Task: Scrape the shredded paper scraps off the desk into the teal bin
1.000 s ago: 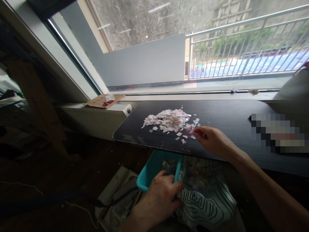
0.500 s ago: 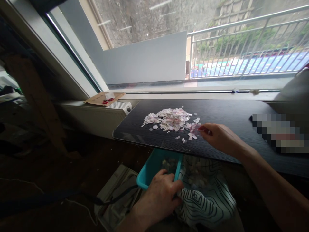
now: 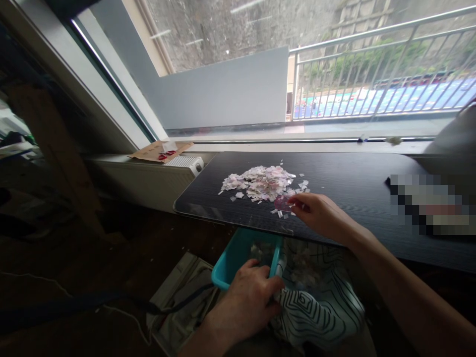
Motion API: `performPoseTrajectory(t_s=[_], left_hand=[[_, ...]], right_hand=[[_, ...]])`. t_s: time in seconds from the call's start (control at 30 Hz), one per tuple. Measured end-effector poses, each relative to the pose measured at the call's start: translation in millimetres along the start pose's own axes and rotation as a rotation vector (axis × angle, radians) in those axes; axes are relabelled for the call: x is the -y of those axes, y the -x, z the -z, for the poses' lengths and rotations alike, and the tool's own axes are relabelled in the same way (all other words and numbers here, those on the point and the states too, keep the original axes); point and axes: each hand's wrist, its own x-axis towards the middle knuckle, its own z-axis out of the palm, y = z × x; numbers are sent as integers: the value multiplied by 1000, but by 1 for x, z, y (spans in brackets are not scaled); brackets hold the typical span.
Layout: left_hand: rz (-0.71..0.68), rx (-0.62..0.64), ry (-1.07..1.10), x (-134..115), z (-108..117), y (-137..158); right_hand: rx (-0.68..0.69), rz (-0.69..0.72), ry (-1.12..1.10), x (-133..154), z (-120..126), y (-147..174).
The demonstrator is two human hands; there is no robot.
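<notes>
Right hand [image 3: 320, 210] is over the black table [image 3: 357, 173], near side, just right of the heap. Narrow pinch, thumb against fingertips, holding a pinkish see-through piece [image 3: 281, 203]. That piece is at the near right edge of the heap, over a few loose flakes; can't tell if it touches the tabletop.

Heap of small pale flakes [image 3: 265, 182], white with some pink, sits left of middle on the table. Strays lie to its right and near side.

Left hand [image 3: 253, 297] is below the near table edge, fingers curled over the near right rim of the teal bin [image 3: 226, 270]. Grip closed around the rim. Can't tell if it also pinches the patterned cloth [image 3: 316, 315] just right of it. Some bits inside the bin, too dark to identify. More flakes lie on the far part of the cloth, blurry.

Far left: radiator [image 3: 148, 181] beside the table, brown cardboard [image 3: 143, 157] on top, red-handled scissors [image 3: 166, 155] on that. Right end of table: a pixelated object [image 3: 431, 204]. Beyond the window, a metal railing [image 3: 353, 87].
</notes>
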Motion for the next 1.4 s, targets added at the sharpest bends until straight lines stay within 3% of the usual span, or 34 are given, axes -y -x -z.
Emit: performPoseTrajectory(t_s=[0.37,0.57,0.8,1.0,1.17,1.4], left_hand=[[-9,-17,-1,1,-3,0],[-10,-22,-4,1,-2,1],[-14,-9,-33,1,-2,1],[-4,-9,-12,1,-1,1],[2,12,-5,0,1,0],[-8,13,-17,1,-1,0]], right_hand=[[20,-28,53,1,-2,-7],[-43,-49,22,0,-4,-9],[12,6,17,-1,-8,-11],[-42,22,10,2,-8,-12],[-58,63,-5,11,-18,-32],[90,21,41,13,-17,-42]])
